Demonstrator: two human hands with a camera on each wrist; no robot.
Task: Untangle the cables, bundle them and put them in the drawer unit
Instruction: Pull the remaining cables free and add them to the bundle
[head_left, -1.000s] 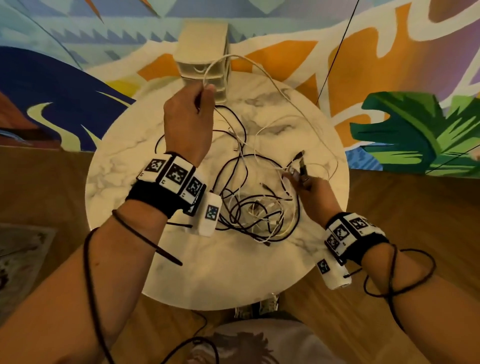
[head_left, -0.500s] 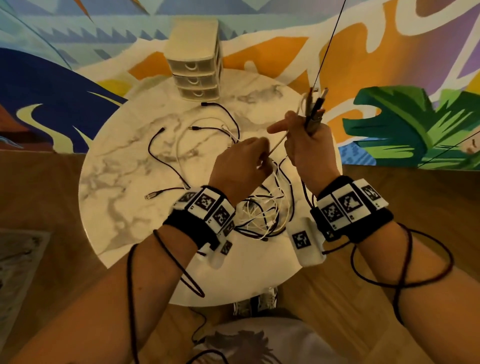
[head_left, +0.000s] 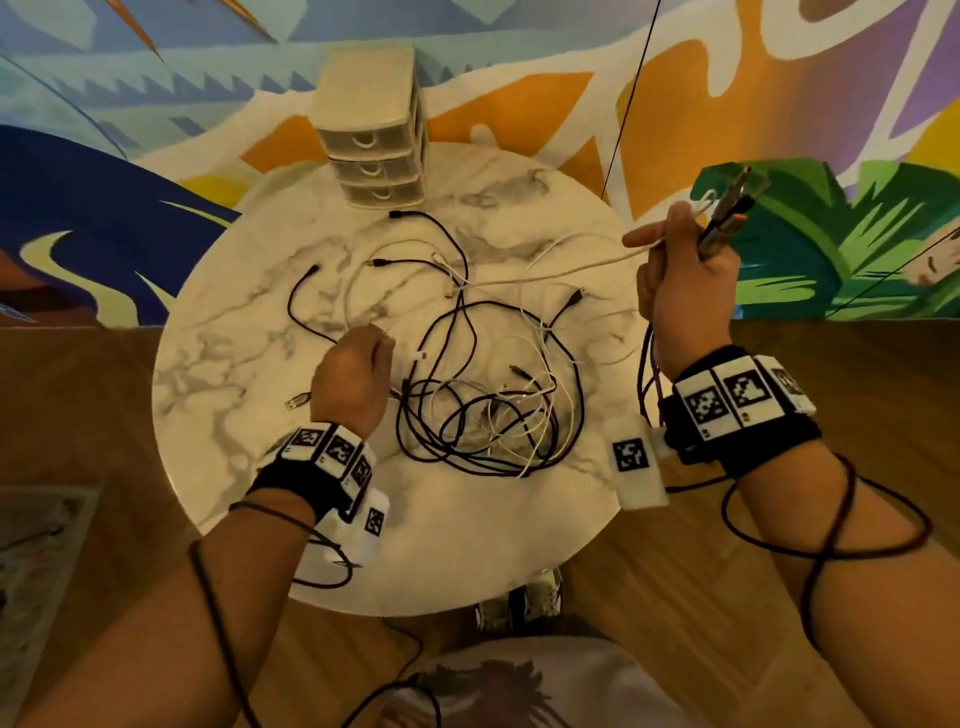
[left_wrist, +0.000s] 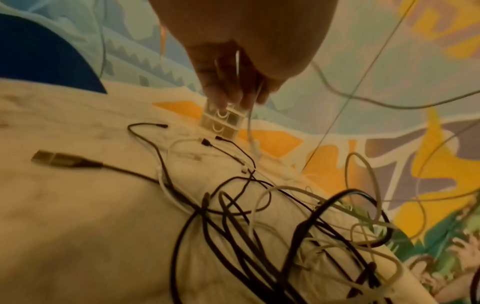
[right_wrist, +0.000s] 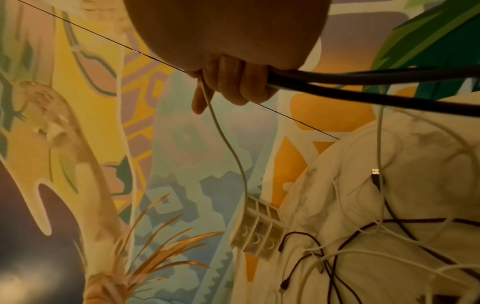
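Note:
A tangle of black and white cables (head_left: 488, 410) lies on the round marble table (head_left: 218, 395). My right hand (head_left: 680, 234) is raised over the table's right edge and grips a bunch of cable ends (head_left: 730, 208), black and white. A white cable (head_left: 561, 270) runs taut from it to the tangle. In the right wrist view the fingers (right_wrist: 233, 86) curl round thick black cables (right_wrist: 363, 82). My left hand (head_left: 371, 348) hovers at the tangle's left, curled; in the left wrist view its fingers (left_wrist: 226, 86) pinch a thin white cable (left_wrist: 249, 123). The beige three-drawer unit (head_left: 371, 130) stands at the far edge, drawers closed.
Loose black cable ends (head_left: 306, 280) and a USB plug (head_left: 298, 400) lie on the table's left half. A painted wall rises just behind the table. Wooden floor surrounds it, with a rug (head_left: 41, 545) at the left and shoes (head_left: 519, 605) under the near edge.
The hands have drawn apart: my right hand moved right and away with the cable ends, my left hand dropped down-left to the tangle. The white cable is now stretched between tangle and right hand.

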